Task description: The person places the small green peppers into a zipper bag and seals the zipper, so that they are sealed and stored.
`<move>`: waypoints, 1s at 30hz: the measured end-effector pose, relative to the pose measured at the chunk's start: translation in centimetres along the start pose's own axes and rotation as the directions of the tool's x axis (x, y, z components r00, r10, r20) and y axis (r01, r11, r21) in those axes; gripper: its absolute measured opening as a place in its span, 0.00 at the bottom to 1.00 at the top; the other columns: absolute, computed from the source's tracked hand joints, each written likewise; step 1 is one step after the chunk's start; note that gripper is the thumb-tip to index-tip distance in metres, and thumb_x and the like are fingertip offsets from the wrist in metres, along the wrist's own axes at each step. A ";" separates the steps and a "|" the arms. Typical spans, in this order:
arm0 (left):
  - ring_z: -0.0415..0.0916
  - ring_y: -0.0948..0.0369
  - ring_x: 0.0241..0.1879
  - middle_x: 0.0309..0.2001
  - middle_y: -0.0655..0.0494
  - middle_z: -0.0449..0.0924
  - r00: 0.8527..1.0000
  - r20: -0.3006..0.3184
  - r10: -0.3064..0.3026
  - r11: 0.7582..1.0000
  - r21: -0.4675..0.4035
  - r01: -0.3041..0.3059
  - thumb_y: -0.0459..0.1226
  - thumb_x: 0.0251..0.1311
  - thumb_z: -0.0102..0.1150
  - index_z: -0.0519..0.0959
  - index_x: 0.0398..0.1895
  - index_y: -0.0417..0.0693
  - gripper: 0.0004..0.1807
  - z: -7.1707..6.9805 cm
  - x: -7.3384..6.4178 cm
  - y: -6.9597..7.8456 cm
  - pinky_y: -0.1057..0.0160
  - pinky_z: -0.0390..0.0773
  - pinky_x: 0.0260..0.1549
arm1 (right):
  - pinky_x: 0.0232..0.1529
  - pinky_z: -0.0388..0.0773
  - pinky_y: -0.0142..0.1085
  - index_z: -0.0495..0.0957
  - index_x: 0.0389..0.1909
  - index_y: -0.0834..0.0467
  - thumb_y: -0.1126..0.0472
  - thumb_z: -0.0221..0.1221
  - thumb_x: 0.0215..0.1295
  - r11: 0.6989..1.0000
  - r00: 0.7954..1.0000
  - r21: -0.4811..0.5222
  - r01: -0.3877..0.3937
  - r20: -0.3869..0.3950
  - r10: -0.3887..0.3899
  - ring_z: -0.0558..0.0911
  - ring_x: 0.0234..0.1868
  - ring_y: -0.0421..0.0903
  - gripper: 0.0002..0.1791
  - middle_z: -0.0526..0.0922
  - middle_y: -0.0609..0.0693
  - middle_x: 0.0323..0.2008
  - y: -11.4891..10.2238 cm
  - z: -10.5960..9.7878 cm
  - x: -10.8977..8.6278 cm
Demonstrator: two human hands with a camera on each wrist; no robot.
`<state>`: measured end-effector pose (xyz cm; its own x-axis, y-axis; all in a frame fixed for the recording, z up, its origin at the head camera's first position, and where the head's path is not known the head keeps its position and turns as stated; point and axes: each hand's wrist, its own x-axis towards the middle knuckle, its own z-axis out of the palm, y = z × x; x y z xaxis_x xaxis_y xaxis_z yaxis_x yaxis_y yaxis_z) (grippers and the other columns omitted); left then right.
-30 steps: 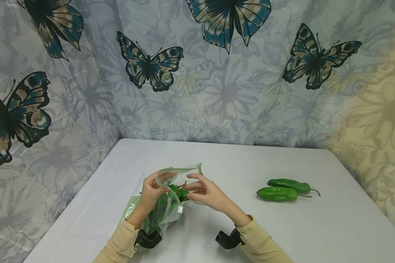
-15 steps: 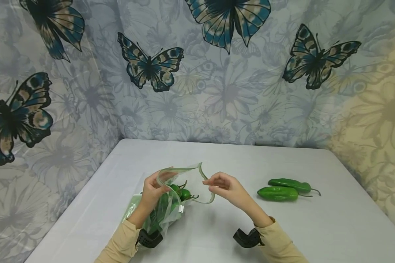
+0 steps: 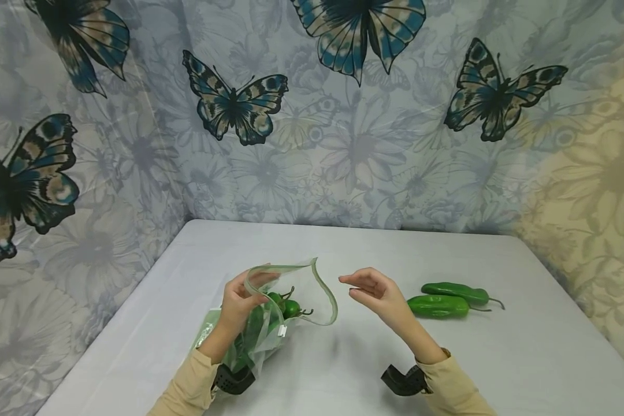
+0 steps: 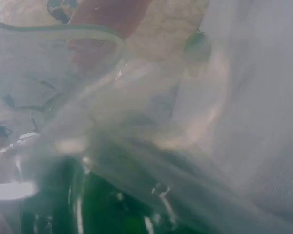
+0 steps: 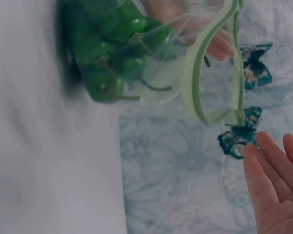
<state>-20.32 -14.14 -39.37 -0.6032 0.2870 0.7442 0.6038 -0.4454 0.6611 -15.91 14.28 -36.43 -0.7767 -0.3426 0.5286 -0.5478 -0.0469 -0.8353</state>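
Observation:
A clear zip bag (image 3: 262, 345) with a green-edged mouth (image 5: 189, 80) stands open on the left part of the table. Inside are several green peppers (image 3: 292, 309), their stems pointing toward the mouth. My left hand (image 3: 236, 301) grips the bag at its rim, thumb outside and fingers behind the plastic. To the right of the mouth, my right hand (image 3: 379, 296) hovers apart from the bag with nothing in it, fingers loosely extended. Close beyond it lie two long green peppers, the nearer pepper (image 3: 439, 307) partly overlapped by the hand, the farther pepper (image 3: 457, 293) behind it.
The white table (image 3: 499, 370) runs back to a curtain (image 3: 364, 167) printed with butterflies. A flat green-tinted plastic piece (image 3: 208, 323) lies beside the bag, under the left forearm. Black camera mounts (image 3: 404, 381) sit at both wrists.
My right hand has drawn out of the bag's mouth, leaving a pepper inside, touched the rim, then moved right toward the two loose peppers. The left hand has kept its hold.

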 end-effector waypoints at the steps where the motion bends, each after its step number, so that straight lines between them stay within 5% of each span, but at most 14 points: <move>1: 0.74 0.60 0.45 0.46 0.53 0.78 1.000 -0.004 -0.006 1.000 -0.008 0.006 0.39 0.53 0.61 0.71 0.55 0.37 0.26 0.0 0.0 0.1 0.64 0.55 0.09 | 0.47 0.71 0.37 0.69 0.43 0.72 0.75 0.52 0.61 1.000 1.000 -0.002 -0.012 -0.005 0.012 0.74 0.50 0.53 0.10 0.75 0.64 0.46 0.0 -0.2 -0.2; 6: 0.74 0.59 0.46 0.46 0.53 0.78 1.000 -0.013 -0.020 1.000 -0.009 0.020 0.40 0.53 0.62 0.71 0.55 0.38 0.26 -0.2 0.0 0.3 0.67 0.61 0.12 | 0.49 0.69 0.37 0.68 0.46 0.72 0.74 0.53 0.60 0.999 0.999 -0.020 -0.041 0.012 0.042 0.73 0.52 0.48 0.13 0.74 0.64 0.48 -0.1 -1.6 -0.9; 12: 0.71 0.56 0.50 0.46 0.53 0.78 0.999 -0.038 -0.033 0.999 -0.005 0.033 0.39 0.52 0.62 0.74 0.53 0.43 0.23 -0.1 0.0 0.3 0.66 0.70 0.37 | 0.55 0.62 0.38 0.67 0.49 0.71 0.76 0.60 0.52 0.996 0.995 -0.087 -0.003 0.103 0.012 0.68 0.57 0.47 0.22 0.70 0.64 0.52 -0.9 -3.2 -1.3; 15: 0.71 0.58 0.50 0.47 0.54 0.78 0.999 -0.026 -0.030 1.000 -0.001 0.030 0.40 0.53 0.62 0.73 0.54 0.43 0.24 -0.2 0.0 0.2 0.69 0.69 0.24 | 0.55 0.62 0.38 0.66 0.49 0.72 0.78 0.60 0.50 0.994 0.993 -0.108 0.036 0.120 -0.023 0.67 0.57 0.47 0.24 0.70 0.63 0.53 -1.3 -3.8 -1.3; 19: 0.74 0.68 0.35 0.47 0.54 0.78 1.000 -0.010 -0.023 1.000 0.012 0.023 0.41 0.54 0.60 0.71 0.56 0.40 0.26 -0.2 0.0 0.0 0.67 0.54 0.07 | 0.54 0.63 0.36 0.64 0.53 0.73 0.79 0.59 0.50 0.991 0.993 -0.124 0.053 0.107 -0.040 0.68 0.57 0.46 0.27 0.70 0.60 0.54 -1.2 -4.8 -1.7; 25: 0.67 0.71 0.20 0.46 0.55 0.78 0.999 -0.022 -0.024 0.999 0.026 0.024 0.41 0.54 0.61 0.70 0.56 0.38 0.27 -0.2 -0.1 0.0 0.63 0.51 0.06 | 0.54 0.63 0.35 0.59 0.58 0.75 0.81 0.56 0.52 0.994 0.996 -0.084 0.065 0.070 -0.059 0.66 0.59 0.46 0.30 0.68 0.57 0.58 -0.7 -6.3 -2.6; 28: 0.54 0.71 0.13 0.46 0.54 0.78 0.999 -0.024 -0.021 0.999 0.024 0.021 0.41 0.54 0.61 0.70 0.56 0.38 0.27 -0.2 -0.1 0.0 0.63 0.50 0.05 | 0.54 0.63 0.35 0.59 0.57 0.75 0.80 0.55 0.53 0.997 0.998 -0.060 0.043 0.045 -0.040 0.66 0.58 0.45 0.29 0.68 0.56 0.58 -0.6 -6.9 -2.9; 30: 0.62 0.71 0.16 0.46 0.54 0.78 1.000 -0.026 -0.017 0.999 0.030 0.018 0.41 0.54 0.61 0.70 0.56 0.38 0.27 -0.3 -0.1 0.1 0.63 0.50 0.05 | 0.54 0.63 0.34 0.59 0.57 0.74 0.80 0.55 0.54 0.998 0.999 -0.055 0.026 0.031 -0.025 0.67 0.58 0.45 0.28 0.69 0.55 0.57 -0.7 -7.4 -2.9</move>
<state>-20.38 -14.42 -39.41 -0.6268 0.2719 0.7303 0.6084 -0.4149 0.6766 -15.60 22.23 -36.28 -0.7531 -0.3699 0.5441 -0.5843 -0.0040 -0.8115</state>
